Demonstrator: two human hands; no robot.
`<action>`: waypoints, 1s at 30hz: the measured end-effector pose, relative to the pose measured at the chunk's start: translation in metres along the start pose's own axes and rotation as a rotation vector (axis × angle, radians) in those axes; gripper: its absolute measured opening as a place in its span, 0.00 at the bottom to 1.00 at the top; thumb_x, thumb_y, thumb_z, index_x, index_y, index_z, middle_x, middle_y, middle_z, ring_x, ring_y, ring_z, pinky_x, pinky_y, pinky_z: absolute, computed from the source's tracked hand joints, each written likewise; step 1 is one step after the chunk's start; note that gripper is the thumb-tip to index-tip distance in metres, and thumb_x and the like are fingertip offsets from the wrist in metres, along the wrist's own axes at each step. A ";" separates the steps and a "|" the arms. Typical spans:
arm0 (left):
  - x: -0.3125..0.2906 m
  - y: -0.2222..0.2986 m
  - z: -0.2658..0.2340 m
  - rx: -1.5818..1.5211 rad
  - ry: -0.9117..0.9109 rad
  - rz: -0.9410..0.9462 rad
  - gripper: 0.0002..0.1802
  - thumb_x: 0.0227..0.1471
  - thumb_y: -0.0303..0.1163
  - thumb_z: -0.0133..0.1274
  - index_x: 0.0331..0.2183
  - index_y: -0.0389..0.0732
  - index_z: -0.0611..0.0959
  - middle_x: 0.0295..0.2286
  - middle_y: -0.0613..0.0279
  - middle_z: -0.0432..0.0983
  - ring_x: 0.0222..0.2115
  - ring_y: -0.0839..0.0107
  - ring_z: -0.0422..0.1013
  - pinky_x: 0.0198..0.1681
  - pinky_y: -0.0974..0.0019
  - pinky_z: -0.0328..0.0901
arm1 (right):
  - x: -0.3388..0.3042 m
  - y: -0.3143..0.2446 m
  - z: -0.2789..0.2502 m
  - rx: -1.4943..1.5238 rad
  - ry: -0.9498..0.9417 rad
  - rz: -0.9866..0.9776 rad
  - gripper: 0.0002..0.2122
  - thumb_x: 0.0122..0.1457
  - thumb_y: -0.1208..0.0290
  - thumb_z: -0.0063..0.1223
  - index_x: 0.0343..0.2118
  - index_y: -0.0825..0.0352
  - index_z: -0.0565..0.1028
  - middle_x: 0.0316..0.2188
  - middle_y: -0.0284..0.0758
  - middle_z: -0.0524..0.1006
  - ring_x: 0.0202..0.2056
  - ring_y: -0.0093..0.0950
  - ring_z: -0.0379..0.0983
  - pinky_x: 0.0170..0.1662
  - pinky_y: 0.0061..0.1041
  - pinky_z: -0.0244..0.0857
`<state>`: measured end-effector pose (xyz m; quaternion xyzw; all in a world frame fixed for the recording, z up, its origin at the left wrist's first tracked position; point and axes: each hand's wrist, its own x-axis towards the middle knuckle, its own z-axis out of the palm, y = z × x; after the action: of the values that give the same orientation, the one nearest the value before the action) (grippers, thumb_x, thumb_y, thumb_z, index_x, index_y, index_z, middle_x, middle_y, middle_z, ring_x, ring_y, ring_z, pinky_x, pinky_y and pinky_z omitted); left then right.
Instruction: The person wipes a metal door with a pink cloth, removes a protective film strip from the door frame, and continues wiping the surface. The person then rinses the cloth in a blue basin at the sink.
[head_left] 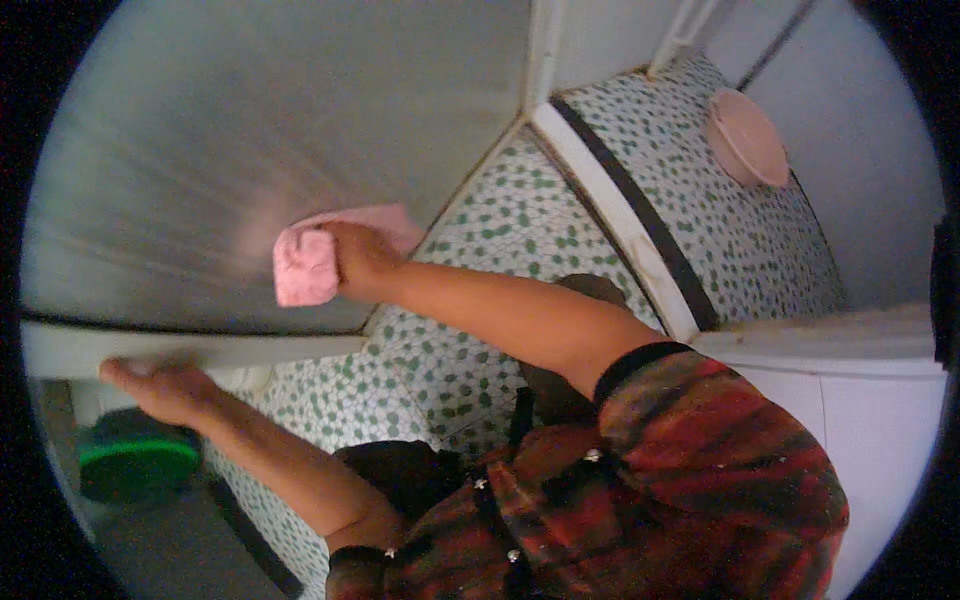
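Note:
A pink cloth [306, 268] is bunched in my right hand [362, 262], with a loose part trailing past the knuckles. My right hand presses it against a grey frosted door panel [420, 90]. At the lower left, my left hand [165, 392] grips the white frame [290, 348] along the panel's edge. Some of its fingers are blurred and partly hidden by that frame.
White-and-green pebble-patterned tile floor [500, 215] lies below. A raised white sill [625, 225] with a dark strip crosses it. Beyond stands a pink basin [748, 140] by the wall. A dark container with a green band [140, 455] sits at lower left.

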<state>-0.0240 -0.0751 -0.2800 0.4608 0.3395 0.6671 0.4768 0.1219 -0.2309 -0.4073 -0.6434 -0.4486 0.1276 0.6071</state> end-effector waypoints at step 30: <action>0.017 -0.015 -0.027 0.390 -0.098 0.185 0.29 0.51 0.49 0.46 0.50 0.42 0.68 0.48 0.51 0.66 0.48 0.59 0.63 0.49 0.61 0.58 | 0.007 -0.014 -0.079 -0.111 0.624 0.096 0.14 0.40 0.63 0.58 0.31 0.63 0.73 0.31 0.40 0.76 0.34 0.39 0.72 0.35 0.33 0.66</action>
<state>-0.0466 -0.0543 -0.2973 0.6053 0.3948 0.6065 0.3315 0.1761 -0.2797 -0.3741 -0.7040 -0.2162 -0.0724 0.6726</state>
